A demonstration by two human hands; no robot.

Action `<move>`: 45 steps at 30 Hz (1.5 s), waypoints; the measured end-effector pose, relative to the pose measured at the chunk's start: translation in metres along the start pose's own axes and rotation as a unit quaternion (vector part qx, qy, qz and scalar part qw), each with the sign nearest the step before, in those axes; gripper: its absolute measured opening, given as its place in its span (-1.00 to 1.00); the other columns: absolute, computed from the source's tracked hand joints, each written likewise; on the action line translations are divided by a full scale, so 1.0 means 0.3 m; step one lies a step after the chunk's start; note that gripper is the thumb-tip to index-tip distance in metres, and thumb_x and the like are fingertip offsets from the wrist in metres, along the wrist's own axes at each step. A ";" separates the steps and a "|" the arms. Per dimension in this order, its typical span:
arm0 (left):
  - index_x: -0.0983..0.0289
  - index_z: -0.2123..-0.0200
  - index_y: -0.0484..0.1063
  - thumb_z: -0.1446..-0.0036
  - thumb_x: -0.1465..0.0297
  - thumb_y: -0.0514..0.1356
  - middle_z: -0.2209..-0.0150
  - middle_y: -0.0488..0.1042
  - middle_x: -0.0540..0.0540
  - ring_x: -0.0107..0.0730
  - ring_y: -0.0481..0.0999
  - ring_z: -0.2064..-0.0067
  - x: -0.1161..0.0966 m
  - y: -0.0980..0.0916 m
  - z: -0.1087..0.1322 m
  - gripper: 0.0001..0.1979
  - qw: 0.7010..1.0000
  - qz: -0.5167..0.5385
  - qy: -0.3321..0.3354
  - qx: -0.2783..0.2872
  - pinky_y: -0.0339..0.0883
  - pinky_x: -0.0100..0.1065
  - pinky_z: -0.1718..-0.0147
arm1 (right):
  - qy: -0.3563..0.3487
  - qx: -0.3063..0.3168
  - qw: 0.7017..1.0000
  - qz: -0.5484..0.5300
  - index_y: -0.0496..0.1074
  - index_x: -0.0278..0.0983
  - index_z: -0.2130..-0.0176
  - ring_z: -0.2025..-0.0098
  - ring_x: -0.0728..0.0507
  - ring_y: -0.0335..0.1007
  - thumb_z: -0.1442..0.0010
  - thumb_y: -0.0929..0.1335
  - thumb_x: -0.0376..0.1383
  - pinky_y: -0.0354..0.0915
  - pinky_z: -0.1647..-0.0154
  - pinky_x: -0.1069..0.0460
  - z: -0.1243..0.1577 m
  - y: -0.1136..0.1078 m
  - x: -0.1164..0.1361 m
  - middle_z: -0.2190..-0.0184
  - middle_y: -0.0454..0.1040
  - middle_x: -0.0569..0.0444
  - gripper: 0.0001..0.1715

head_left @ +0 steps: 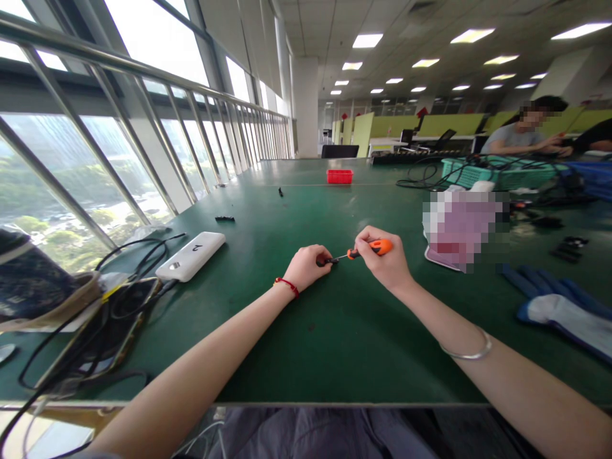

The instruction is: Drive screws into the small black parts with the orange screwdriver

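My right hand is closed round the handle of an orange and black screwdriver, whose thin metal shaft points left. The tip of the shaft meets a small black part low over the green table. My left hand pinches that part between thumb and fingers; they cover some of it, and its exact kind is too small to make out. Two similar dark pieces lie farther off: a short black strip and a smaller black piece.
A white power bank with cables and a phone lie at left, beside a dark blue bag. A red basket stands at the back. On the right are blue-white gloves, a teal basket, cables and a seated person.
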State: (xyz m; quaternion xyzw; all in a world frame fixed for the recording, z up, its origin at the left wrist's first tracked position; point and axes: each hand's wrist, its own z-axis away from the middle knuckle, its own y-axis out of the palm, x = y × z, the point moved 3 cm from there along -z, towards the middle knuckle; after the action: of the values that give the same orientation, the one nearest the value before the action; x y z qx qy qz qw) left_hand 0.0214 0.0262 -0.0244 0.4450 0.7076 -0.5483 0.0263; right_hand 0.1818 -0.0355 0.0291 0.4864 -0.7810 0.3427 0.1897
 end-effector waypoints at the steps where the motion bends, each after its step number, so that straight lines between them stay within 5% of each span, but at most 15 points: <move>1: 0.29 0.38 0.49 0.08 0.47 0.19 0.40 0.51 0.03 -0.41 0.47 0.37 0.000 0.000 0.000 -0.87 1.000 0.000 -0.001 0.000 0.37 -0.41 0.32 | -0.001 0.000 1.000 0.001 0.25 -0.24 0.59 0.56 -0.01 0.22 -0.09 0.26 -0.29 0.12 0.49 0.07 0.000 0.000 0.001 0.64 0.35 0.16 -0.76; 6: 0.28 0.39 0.49 0.08 0.48 0.19 0.40 0.51 0.03 -0.42 0.47 0.37 0.000 0.000 0.001 -0.88 1.000 0.002 0.000 0.000 0.37 -0.41 0.32 | 0.005 0.004 1.000 -0.011 0.26 -0.22 0.45 0.61 0.01 0.18 -0.04 0.30 -0.29 0.12 0.51 0.08 -0.001 0.002 -0.002 0.66 0.26 0.24 -0.92; 11: 0.29 0.39 0.49 0.08 0.48 0.19 0.41 0.51 0.03 -0.42 0.47 0.37 0.000 0.000 0.002 -0.88 1.000 0.006 0.004 -0.003 0.37 -0.42 0.34 | 0.009 -0.029 0.999 -0.011 0.20 -0.20 0.17 0.57 0.01 0.21 0.03 0.38 -0.24 0.17 0.46 0.08 -0.005 0.000 -0.005 0.55 0.26 0.27 -0.59; 17: 0.28 0.39 0.49 0.08 0.48 0.19 0.40 0.51 0.03 -0.42 0.48 0.37 -0.001 0.000 0.000 -0.88 1.000 0.001 0.000 -0.003 0.38 -0.42 0.32 | 0.022 -0.002 1.000 0.022 0.31 -0.21 0.34 0.63 0.02 0.11 -0.05 0.32 -0.22 0.12 0.49 0.07 -0.001 0.002 0.014 0.68 0.17 0.27 -0.87; 22: 0.28 0.41 0.49 0.09 0.49 0.19 0.41 0.51 0.02 -0.42 0.48 0.37 -0.004 0.000 0.002 -0.89 1.000 -0.002 -0.005 -0.003 0.37 -0.42 0.33 | 0.013 -0.018 1.000 -0.001 0.29 -0.20 0.17 0.59 0.01 0.18 0.03 0.36 -0.27 0.18 0.48 0.08 0.000 0.002 0.004 0.55 0.30 0.24 -0.64; 24: 0.28 0.40 0.49 0.08 0.48 0.20 0.40 0.52 0.02 -0.42 0.48 0.37 -0.004 0.002 0.003 -0.89 1.000 -0.002 -0.003 -0.002 0.37 -0.42 0.32 | 0.018 0.012 1.000 0.012 0.36 -0.22 0.32 0.58 0.01 0.21 -0.04 0.33 -0.22 0.18 0.46 0.08 -0.005 0.004 0.001 0.59 0.33 0.21 -0.85; 26: 0.28 0.40 0.49 0.08 0.46 0.20 0.40 0.52 0.02 -0.41 0.48 0.37 -0.002 0.002 0.002 -0.89 1.000 0.002 -0.003 -0.003 0.37 -0.41 0.32 | 0.008 0.032 0.999 0.010 0.37 -0.24 0.51 0.54 -0.02 0.28 -0.11 0.29 -0.21 0.19 0.43 0.07 -0.012 -0.002 0.001 0.60 0.39 0.15 -0.78; 28: 0.28 0.39 0.50 0.06 0.44 0.21 0.40 0.53 0.02 -0.41 0.48 0.36 0.002 -0.005 -0.002 -0.89 1.000 0.015 -0.004 -0.014 0.37 -0.39 0.31 | -0.002 -0.003 1.000 -0.010 0.37 -0.26 0.56 0.49 -0.04 0.33 -0.14 0.27 -0.21 0.21 0.41 0.06 -0.020 -0.021 -0.008 0.57 0.43 0.10 -0.71; 31: 0.29 0.36 0.50 0.02 0.41 0.22 0.36 0.54 0.04 -0.40 0.49 0.32 0.012 -0.032 -0.010 -0.88 0.996 0.063 -0.023 -0.064 0.38 -0.37 0.25 | 0.026 -0.102 0.994 -0.011 0.42 -0.25 0.37 0.47 -0.05 0.35 -0.15 0.28 -0.15 0.24 0.39 0.05 -0.025 -0.044 -0.060 0.51 0.45 0.10 -0.77; 37: 0.35 0.33 0.51 0.04 0.36 0.28 0.32 0.55 0.11 -0.38 0.51 0.29 0.011 -0.066 -0.023 -0.81 0.978 0.177 -0.045 -0.097 0.40 -0.35 0.20 | 0.059 0.078 0.995 0.029 0.47 -0.23 0.25 0.23 -0.13 0.43 -0.05 0.37 -0.19 0.28 0.16 -0.04 -0.002 0.070 -0.184 0.23 0.52 0.03 -0.77; 45: 0.32 0.36 0.51 0.05 0.37 0.27 0.35 0.53 0.07 -0.40 0.49 0.30 -0.023 -0.049 -0.012 -0.84 0.992 0.116 0.006 -0.053 0.36 -0.37 0.24 | 0.027 0.102 0.994 0.041 0.47 -0.22 0.27 0.20 -0.14 0.44 -0.06 0.37 -0.20 0.31 0.13 -0.04 0.007 0.090 -0.207 0.23 0.52 0.04 -0.79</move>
State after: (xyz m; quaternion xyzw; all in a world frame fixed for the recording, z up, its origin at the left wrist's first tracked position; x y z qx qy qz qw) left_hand 0.0174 0.0249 -0.0084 0.5253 0.6796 -0.5002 0.1091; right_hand 0.1860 0.0101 -0.0210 0.4617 -0.7558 0.4407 0.1458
